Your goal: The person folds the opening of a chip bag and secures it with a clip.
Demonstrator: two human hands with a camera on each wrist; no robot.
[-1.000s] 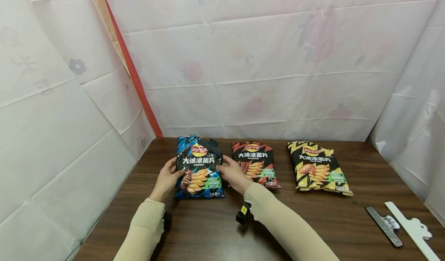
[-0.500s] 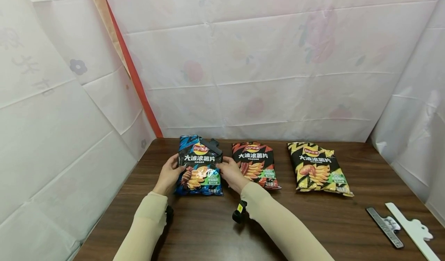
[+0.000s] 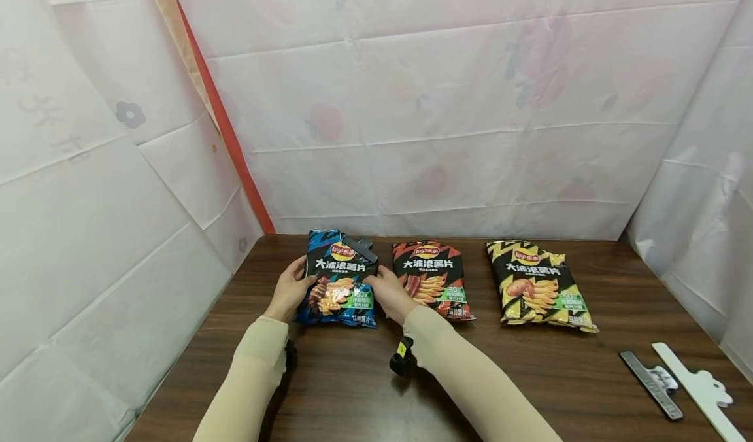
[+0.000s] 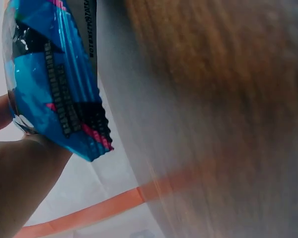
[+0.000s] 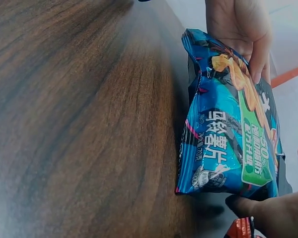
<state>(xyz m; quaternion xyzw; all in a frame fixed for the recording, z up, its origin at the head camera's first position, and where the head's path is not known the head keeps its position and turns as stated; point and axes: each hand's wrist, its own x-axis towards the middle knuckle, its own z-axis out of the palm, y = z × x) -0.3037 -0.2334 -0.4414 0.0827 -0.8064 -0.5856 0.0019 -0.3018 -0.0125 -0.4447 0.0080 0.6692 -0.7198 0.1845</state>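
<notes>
A blue and black bag of Lay's potato chips (image 3: pixel 338 282) is held between both hands near the back left of the table. My left hand (image 3: pixel 288 291) grips its left edge, thumb on the front. On the right edge, my right hand (image 3: pixel 393 293) pinches the bag. A black sealing clip (image 3: pixel 361 248) sits slantwise across the bag's top right corner. In the right wrist view, the bottom seam of the blue bag (image 5: pixel 228 124) is close over the table, with the left hand (image 5: pixel 241 22) at its far side.
A red chip bag (image 3: pixel 428 275) lies just right of the right hand, a yellow one (image 3: pixel 538 285) farther right. At the right front lie a black clip (image 3: pixel 650 383) and a white clip (image 3: pixel 700 386) on the wooden table (image 3: pixel 341 396). White sheeting (image 3: pixel 447 115) hangs behind.
Both hands have shifted the blue chip bag slightly to the right, its lower edge moving toward the back of the table. The other bags and the loose clips stay put.
</notes>
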